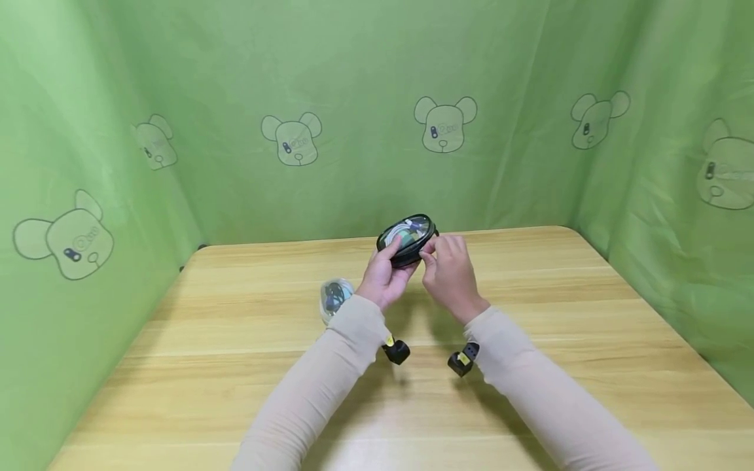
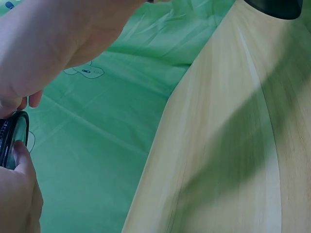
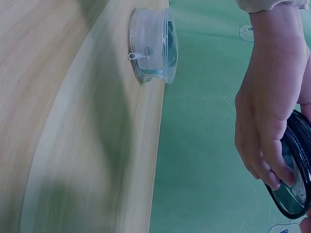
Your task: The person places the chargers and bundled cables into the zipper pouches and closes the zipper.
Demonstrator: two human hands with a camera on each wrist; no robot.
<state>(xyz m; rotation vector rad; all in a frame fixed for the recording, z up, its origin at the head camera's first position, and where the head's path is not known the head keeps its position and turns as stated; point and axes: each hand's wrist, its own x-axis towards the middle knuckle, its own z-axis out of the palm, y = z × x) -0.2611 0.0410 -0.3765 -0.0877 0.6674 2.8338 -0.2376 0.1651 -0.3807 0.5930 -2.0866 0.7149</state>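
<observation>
Above the far part of the table, my left hand (image 1: 385, 278) holds a small oval zip pouch (image 1: 419, 226) with black trim and a clear window. The thumb presses on its face. A coiled white cable and something green show through the window. At the pouch's right edge my right hand (image 1: 452, 275) pinches along the zipper with thumb and fingers; the pull itself is hidden. In the right wrist view, the fingers of the left hand (image 3: 272, 102) lie across the pouch's (image 3: 286, 201) underside. The left wrist view shows the left thumb on the pouch's (image 2: 20, 131) rim.
A second pouch, clear with whitish trim (image 3: 153, 43), stands on the wooden table (image 1: 235, 353) beside my left forearm, its zipper pull hanging at the side. Green curtains (image 1: 365, 65) with bear-head outlines enclose the table at the back and both sides.
</observation>
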